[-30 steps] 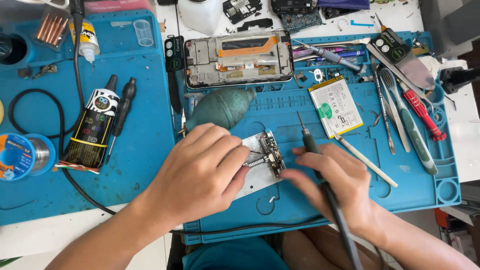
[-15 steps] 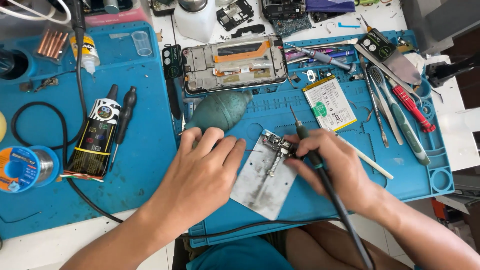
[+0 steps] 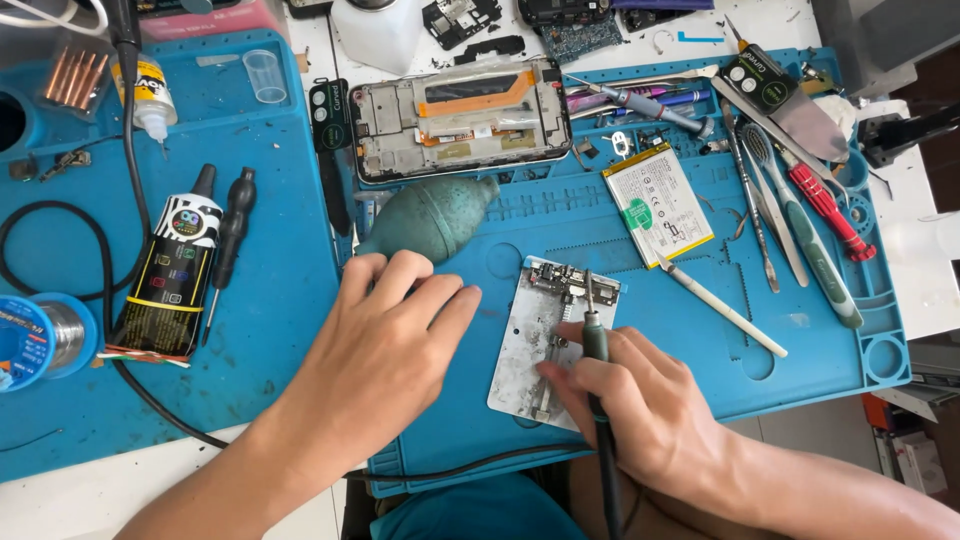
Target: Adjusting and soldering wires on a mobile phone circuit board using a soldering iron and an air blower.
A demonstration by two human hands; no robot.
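Left hand has slid off the metal fixture plate to its 9 o'clock; the plate now shows almost whole.
Head view: left hand rests flat on the blue mat, fingers spread loosely, holding nothing, fingertips just below the green rubber blower. Right hand sits at the plate's 5 o'clock, closed in a pen grip on the soldering iron, tip pointing to 12 o'clock at the small circuit board clamped at the plate's top edge. Opened phone frame lies at 12 o'clock from the plate, white battery at 1 o'clock, tweezers and screwdrivers at 2 o'clock. Black glue tube and solder spool lie well apart at 9 o'clock.
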